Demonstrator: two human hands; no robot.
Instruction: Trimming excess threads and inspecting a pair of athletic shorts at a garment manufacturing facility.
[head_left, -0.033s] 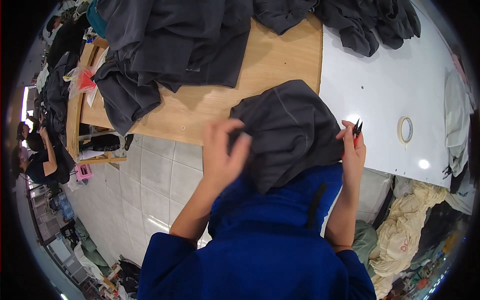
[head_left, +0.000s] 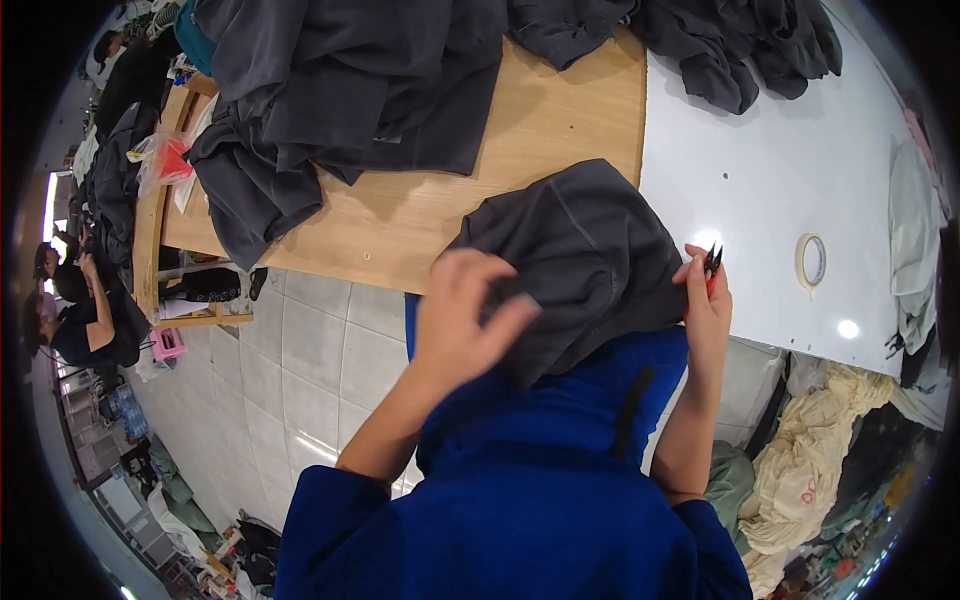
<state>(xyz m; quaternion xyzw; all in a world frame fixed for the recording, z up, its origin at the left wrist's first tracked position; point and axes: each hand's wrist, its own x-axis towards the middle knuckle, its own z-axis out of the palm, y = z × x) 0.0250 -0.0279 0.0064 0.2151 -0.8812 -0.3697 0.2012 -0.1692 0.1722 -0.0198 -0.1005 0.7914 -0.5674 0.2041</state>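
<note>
A dark grey garment (head_left: 580,250) with visible seam lines lies bunched at the table's near edge and hangs down against my blue clothing. My left hand (head_left: 455,315) is over its left side, with thumb and fingers apart. The fingers are slightly blurred, and I cannot tell whether they touch the cloth. At the garment's right edge, my right hand (head_left: 709,315) is closed around small thread snips (head_left: 713,268) with a red handle. Their dark pointed blades stick up past the fingers; the palm hides the rest.
Piled dark garments (head_left: 340,80) cover the far left of the wooden tabletop (head_left: 400,220), with more dark cloth (head_left: 720,50) at the far right. A tape roll (head_left: 810,261) lies on the white tabletop (head_left: 770,200). Cream fabric (head_left: 800,480) is heaped below right. Another person (head_left: 85,305) is at far left.
My left hand has shifted a little to the right, farther over the garment. My right hand still holds the snips in nearly the same place.
</note>
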